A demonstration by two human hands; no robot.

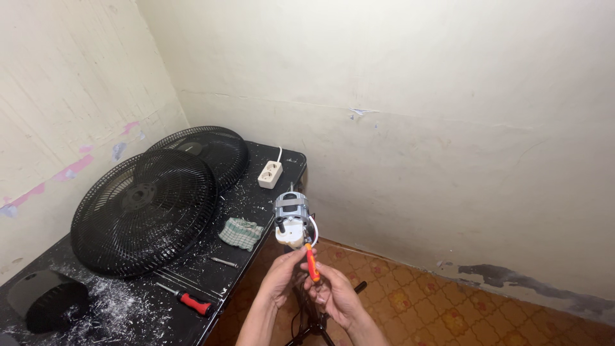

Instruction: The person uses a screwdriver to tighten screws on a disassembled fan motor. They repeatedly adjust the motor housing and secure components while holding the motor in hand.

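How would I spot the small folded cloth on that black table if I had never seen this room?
Start at the black table in the room's corner, where two black fan grilles lean. Just right of the front grille, near the table's right edge, lies the checked cloth. It is the only soft, green-and-white thing there; the white power strip behind it is hard plastic, and the red-handled screwdriver lies nearer the camera.

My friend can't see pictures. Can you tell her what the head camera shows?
Two bare hands, left hand and right hand, work an orange-handled screwdriver on a fan motor atop a stand. Beside them, a black table holds two fan grilles, a power strip, a cloth and a red-handled screwdriver.
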